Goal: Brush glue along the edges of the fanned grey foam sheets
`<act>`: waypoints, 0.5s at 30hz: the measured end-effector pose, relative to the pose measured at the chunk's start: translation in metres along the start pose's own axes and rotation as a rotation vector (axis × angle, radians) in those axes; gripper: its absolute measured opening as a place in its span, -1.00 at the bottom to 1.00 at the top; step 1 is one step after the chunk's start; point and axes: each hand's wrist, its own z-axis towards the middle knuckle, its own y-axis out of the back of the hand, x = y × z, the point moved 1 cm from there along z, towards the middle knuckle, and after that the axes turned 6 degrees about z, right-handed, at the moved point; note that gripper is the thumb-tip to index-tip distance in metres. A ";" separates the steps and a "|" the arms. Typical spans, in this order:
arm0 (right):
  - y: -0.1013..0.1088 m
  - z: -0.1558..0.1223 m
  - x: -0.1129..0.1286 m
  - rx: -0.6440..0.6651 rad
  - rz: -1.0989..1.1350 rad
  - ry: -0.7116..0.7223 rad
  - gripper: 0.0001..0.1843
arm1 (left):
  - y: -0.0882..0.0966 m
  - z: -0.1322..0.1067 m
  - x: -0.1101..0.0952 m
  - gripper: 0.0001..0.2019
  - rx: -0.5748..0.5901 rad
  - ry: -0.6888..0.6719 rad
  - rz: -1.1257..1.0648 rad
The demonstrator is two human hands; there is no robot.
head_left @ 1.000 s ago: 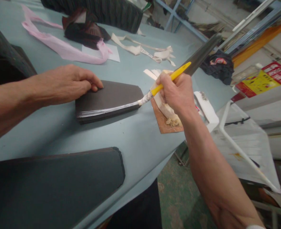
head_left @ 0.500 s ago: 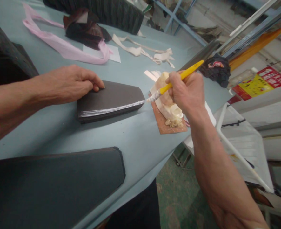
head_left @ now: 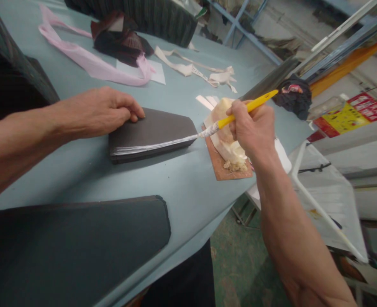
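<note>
A stack of dark sheets (head_left: 158,125), cut to a tapered shape, lies on the blue-green table, white material streaked along its near edge. My left hand (head_left: 111,106) rests on its far left part, fingers curled together and pressing down. In my right hand (head_left: 254,123) is a paintbrush (head_left: 231,117) with a yellow handle and white-smeared bristles. The bristle tip is at the stack's right corner; whether it touches is hard to tell. Behind the brush, a cream-coloured crumpled container (head_left: 223,111) sits on a brown board (head_left: 218,164).
A larger dark stack (head_left: 79,251) lies at the near left. Pink cloth (head_left: 89,64), a dark bundle (head_left: 121,44) and pale strips (head_left: 188,68) lie farther back. More dark stacks (head_left: 137,19) stand at the back and left. Right of the table is a white-framed rack (head_left: 329,192).
The view has shifted slightly, moving the table things a little rightward. The brush handle has tilted lower, its bristles now nearer the stack's right corner. My left hand stays on the stack.
</note>
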 end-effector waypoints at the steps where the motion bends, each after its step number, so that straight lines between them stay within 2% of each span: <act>1: 0.000 -0.002 0.004 -0.032 0.012 0.011 -0.63 | 0.000 0.000 0.000 -0.55 -0.001 0.001 -0.004; 4: -0.006 -0.011 0.021 -0.074 0.102 0.045 -0.65 | 0.000 -0.002 -0.002 -0.56 0.006 -0.018 -0.034; 9: -0.031 -0.032 0.044 0.060 0.332 0.066 -0.65 | -0.001 -0.001 0.000 -0.58 0.030 -0.040 -0.126; 15: -0.068 -0.055 0.063 0.186 0.416 0.022 -0.55 | 0.001 0.000 -0.005 -0.58 0.084 -0.008 -0.208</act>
